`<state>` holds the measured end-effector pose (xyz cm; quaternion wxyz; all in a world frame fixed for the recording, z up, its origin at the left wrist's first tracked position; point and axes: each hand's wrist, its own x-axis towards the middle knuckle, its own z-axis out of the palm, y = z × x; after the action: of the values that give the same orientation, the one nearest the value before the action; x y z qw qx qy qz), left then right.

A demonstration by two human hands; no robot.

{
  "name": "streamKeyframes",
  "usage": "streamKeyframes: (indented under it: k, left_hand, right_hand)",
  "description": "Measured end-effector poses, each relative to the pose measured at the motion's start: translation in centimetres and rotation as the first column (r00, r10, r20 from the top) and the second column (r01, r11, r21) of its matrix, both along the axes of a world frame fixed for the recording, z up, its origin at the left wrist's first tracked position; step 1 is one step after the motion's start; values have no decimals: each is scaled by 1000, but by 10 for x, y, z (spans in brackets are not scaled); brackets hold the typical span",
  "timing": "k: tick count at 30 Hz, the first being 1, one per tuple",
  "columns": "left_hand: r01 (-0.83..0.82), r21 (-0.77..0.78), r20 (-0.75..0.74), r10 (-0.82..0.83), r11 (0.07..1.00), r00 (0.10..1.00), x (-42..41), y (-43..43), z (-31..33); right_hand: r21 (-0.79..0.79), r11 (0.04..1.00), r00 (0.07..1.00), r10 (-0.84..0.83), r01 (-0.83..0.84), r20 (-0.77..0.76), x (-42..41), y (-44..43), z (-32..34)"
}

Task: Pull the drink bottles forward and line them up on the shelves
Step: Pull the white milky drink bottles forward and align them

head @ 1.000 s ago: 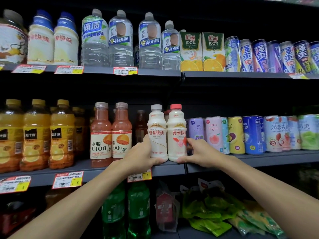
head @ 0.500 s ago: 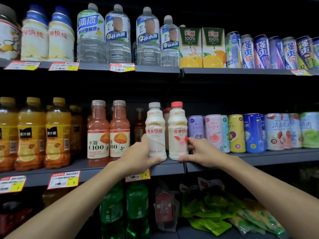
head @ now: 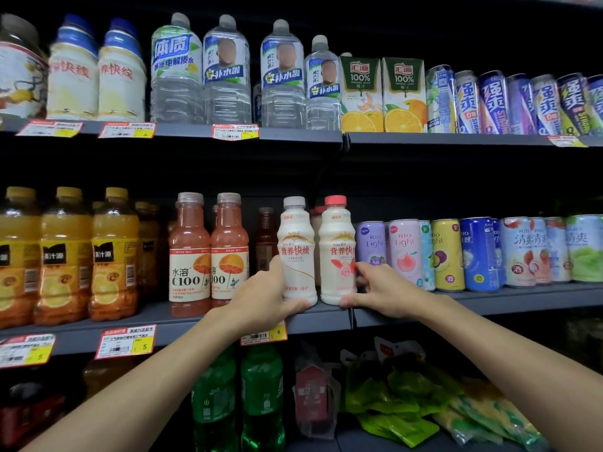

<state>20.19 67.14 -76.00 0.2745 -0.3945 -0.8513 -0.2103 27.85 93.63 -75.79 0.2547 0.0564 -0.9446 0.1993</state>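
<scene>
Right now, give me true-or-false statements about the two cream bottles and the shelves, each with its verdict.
1. The left hand grips the cream plastic bottle with the white cap. True.
2. The cream plastic bottle with the red cap lies on its side. False: it stands upright on the grey middle shelf.
3. The right hand holds a purple can. False: it grips the red-capped bottle's base.
4. Two green-topped cardboard orange juice cartons stand on the top shelf. True.

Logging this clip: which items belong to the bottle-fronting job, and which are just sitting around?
Job: white-cap bottle, gripped by left hand; red-cap bottle, gripped by right hand; C100 bottles.
Around: cans; juice cartons; green packets.
</scene>
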Motion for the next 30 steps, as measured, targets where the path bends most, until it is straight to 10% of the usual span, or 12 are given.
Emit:
streamKeyframes:
  k: [30]
  left_hand:
    - [15,34,2,-15,999,1000,-4,0,2]
  right_hand:
    - [158,980,990,-109,122,-90,8,-5,-1]
